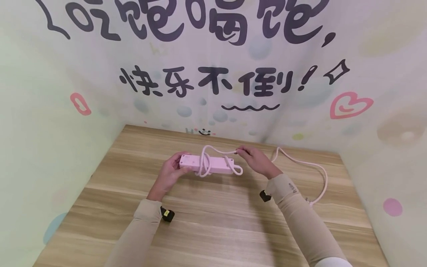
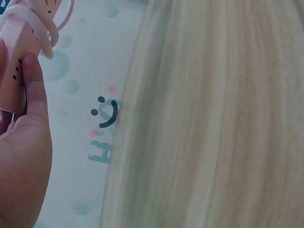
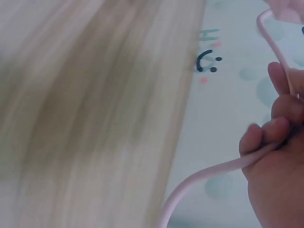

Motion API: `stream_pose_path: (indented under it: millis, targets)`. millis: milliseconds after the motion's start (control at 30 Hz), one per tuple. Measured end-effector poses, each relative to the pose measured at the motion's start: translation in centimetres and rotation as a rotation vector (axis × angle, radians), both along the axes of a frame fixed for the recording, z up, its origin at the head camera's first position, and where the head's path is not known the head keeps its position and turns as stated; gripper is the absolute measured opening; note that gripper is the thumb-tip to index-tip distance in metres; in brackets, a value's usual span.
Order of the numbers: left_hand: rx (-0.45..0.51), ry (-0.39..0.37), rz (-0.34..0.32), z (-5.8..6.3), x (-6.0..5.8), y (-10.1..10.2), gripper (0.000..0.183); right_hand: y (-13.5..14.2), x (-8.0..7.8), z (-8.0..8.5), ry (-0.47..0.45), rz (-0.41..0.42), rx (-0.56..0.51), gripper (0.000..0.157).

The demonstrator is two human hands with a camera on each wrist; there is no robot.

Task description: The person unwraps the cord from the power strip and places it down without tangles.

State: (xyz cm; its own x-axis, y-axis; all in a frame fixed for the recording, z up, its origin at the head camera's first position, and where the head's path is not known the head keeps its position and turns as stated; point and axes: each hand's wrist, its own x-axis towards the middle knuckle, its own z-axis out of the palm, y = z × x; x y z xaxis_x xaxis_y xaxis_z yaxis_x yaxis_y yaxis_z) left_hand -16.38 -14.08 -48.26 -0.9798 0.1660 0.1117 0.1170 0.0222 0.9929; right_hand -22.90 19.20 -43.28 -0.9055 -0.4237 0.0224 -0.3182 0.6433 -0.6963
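A pink power strip [image 1: 218, 165] is held above the table with its cord looped around the body. My left hand [image 1: 169, 173] grips its left end, thumb on the near side; in the left wrist view the thumb presses the strip [image 2: 12, 92] beside its sockets. To the right, my right hand [image 1: 256, 160] pinches the pink cord [image 1: 220, 151] near the strip's right end. The right wrist view shows the cord [image 3: 213, 170] running through the curled fingers. Its far stretch [image 1: 301, 161] lies on the table at right, where the plug end is partly hidden by the right sleeve.
The wooden table [image 1: 213, 230] reaches back to a printed wall cloth [image 1: 186, 118] with dark lettering, and cloth walls stand at both sides. A black wrist camera [image 1: 167, 214] sits under the left cuff, another black one [image 1: 265, 195] under the right.
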Motion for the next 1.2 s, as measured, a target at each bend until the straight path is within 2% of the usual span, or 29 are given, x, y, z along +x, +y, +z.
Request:
stream_pose_path:
  millis: [267, 400, 633, 933, 1200]
  targets:
    - [0.004, -0.013, 0.001, 0.4, -0.3, 0.4, 0.052, 0.1, 0.0, 2.8, 0.027, -0.111, -0.083, 0.029]
    - [0.015, -0.011, 0.013, 0.2, -0.5, 0.6, 0.053, 0.5, 0.5, 4.2, 0.027, -0.139, -0.114, 0.029]
    - [0.033, -0.007, 0.064, 0.2, -0.7, 0.6, 0.054, 1.3, 1.6, 5.8, -0.007, -0.119, -0.147, 0.030]
    - [0.023, -0.027, 0.099, 0.0, -0.7, 0.5, 0.056, 2.0, 3.4, 7.0, -0.090, -0.083, -0.186, 0.021]
    - [0.052, 0.002, 0.143, -0.2, -0.8, 0.1, 0.054, 2.4, 4.3, 6.6, -0.195, -0.014, -0.122, 0.021]
